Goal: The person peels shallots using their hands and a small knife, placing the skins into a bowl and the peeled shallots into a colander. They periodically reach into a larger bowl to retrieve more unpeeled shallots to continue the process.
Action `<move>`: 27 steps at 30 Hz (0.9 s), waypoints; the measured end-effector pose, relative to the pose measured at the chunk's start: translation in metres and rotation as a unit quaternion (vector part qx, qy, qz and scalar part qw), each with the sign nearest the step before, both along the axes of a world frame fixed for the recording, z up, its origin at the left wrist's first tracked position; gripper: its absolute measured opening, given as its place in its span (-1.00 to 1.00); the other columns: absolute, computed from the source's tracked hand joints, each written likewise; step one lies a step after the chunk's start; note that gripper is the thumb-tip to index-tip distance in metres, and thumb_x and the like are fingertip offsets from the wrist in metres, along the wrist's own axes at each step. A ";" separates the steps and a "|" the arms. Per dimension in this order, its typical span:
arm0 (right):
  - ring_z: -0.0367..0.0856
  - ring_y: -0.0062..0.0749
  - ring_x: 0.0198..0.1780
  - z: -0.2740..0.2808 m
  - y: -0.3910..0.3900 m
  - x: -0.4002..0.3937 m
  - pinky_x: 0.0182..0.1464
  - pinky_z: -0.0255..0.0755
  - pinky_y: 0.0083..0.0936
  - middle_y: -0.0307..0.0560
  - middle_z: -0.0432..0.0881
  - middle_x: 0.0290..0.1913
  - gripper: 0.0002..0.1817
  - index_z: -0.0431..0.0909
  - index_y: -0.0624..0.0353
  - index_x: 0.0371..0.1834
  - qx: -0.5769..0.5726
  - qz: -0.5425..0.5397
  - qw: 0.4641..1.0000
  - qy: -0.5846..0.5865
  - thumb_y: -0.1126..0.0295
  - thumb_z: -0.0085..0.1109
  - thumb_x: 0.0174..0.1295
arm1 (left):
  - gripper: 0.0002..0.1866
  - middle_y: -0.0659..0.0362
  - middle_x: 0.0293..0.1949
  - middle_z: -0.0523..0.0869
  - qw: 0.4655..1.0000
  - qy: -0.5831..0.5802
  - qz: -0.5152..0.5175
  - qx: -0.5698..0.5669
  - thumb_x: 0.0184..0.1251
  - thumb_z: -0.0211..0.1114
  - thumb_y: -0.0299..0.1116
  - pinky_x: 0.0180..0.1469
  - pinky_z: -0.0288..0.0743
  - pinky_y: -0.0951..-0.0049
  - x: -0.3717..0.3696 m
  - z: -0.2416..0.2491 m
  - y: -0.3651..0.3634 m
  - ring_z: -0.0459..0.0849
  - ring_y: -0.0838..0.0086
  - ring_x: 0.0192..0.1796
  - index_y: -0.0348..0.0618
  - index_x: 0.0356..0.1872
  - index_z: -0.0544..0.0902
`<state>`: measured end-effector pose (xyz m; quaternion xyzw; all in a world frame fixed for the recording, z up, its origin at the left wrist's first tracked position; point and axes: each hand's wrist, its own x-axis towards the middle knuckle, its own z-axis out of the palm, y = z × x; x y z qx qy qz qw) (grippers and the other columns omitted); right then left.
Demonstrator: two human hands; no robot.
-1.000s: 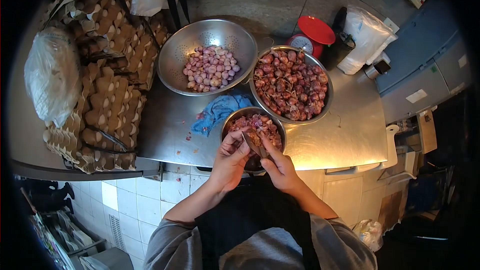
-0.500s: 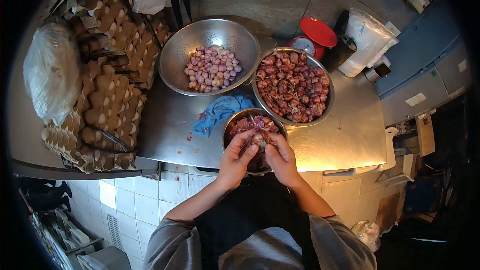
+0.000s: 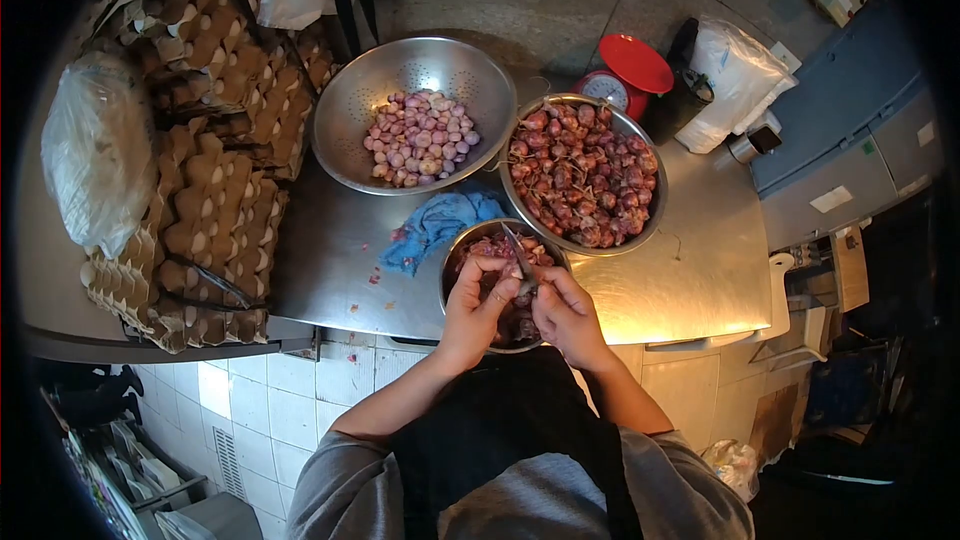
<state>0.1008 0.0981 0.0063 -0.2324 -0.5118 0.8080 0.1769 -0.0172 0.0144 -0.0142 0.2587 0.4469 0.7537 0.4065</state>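
Over a small metal bowl [image 3: 446, 289] with shallot skins [image 3: 485, 247], my two hands are close together. My left hand [image 3: 472, 313] pinches a shallot, mostly hidden by the fingers. My right hand [image 3: 570, 318] is closed around a small knife [image 3: 516, 248], whose blade points up and away against the shallot. Behind the bowl to the right stands a metal bowl [image 3: 660, 202] heaped with unpeeled red shallots [image 3: 585, 170]. At the back left, a colander [image 3: 345, 110] holds peeled pinkish shallots [image 3: 422, 138].
A blue cloth [image 3: 437, 228] lies on the steel table [image 3: 680, 290] left of the small bowl, near scattered skin bits. Egg trays [image 3: 215, 210] are stacked at the left. A red kitchen scale [image 3: 632, 68] and white plastic bag [image 3: 730, 80] stand at the back right.
The knife blade now shows clearly above my fingers, pointing away from me. My right hand has turned slightly, and loose skin seen between the hands is no longer visible there.
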 end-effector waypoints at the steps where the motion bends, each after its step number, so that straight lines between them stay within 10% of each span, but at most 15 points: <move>1: 0.12 -0.77 -0.68 0.004 0.005 0.004 -0.65 0.02 -0.82 -0.37 0.24 -0.65 -0.71 0.31 0.10 0.07 -0.050 0.019 0.999 0.000 0.28 -0.13 0.34 | -0.86 0.23 -0.18 0.53 1.000 0.000 -0.007 -0.008 0.29 0.11 -0.48 0.01 0.36 0.55 -0.002 0.000 0.000 0.47 0.61 -0.10 -0.17 -0.16 0.40; 6: 0.03 -0.77 -0.76 0.009 0.017 0.012 -0.72 -0.04 -0.81 -0.38 0.17 -0.71 -0.69 0.31 0.05 0.08 -0.189 0.029 0.981 0.038 0.20 -0.18 0.36 | -0.81 0.25 -0.24 0.55 0.982 -0.170 -0.088 0.005 0.37 0.01 -0.30 -0.11 0.42 0.48 -0.011 0.003 0.002 0.53 0.51 -0.20 -0.11 -0.09 0.40; 13: 0.03 -0.73 -0.75 0.002 0.025 0.015 -0.71 -0.03 -0.79 -0.37 0.14 -0.71 -0.65 0.21 -0.01 0.20 -0.077 -0.006 0.997 -0.032 0.26 -0.21 0.37 | -0.81 0.24 -0.24 0.57 0.957 -0.282 -0.049 -0.043 0.36 0.03 -0.29 -0.15 0.45 0.44 -0.021 0.003 0.008 0.57 0.43 -0.22 -0.07 -0.09 0.46; 21: 0.12 -0.74 -0.64 0.005 0.015 0.019 -0.61 0.06 -0.81 -0.40 0.18 -0.64 -0.45 -0.05 -0.04 0.39 0.063 0.053 0.994 -0.067 0.36 -0.16 0.35 | -0.85 0.23 -0.16 0.59 0.957 -0.280 -0.018 -0.071 0.34 0.05 -0.29 -0.15 0.46 0.44 -0.030 0.002 0.005 0.57 0.45 -0.17 -0.05 -0.14 0.48; 27: 0.14 -0.76 -0.65 0.008 0.008 0.013 -0.63 0.04 -0.82 -0.40 0.21 -0.64 -0.47 0.00 0.00 0.37 -0.044 0.068 0.997 -0.007 0.27 -0.15 0.35 | -0.94 0.28 -0.24 0.57 0.978 -0.201 -0.023 -0.043 0.34 0.06 -0.35 -0.13 0.41 0.49 -0.011 0.010 0.009 0.53 0.57 -0.18 -0.04 -0.29 0.46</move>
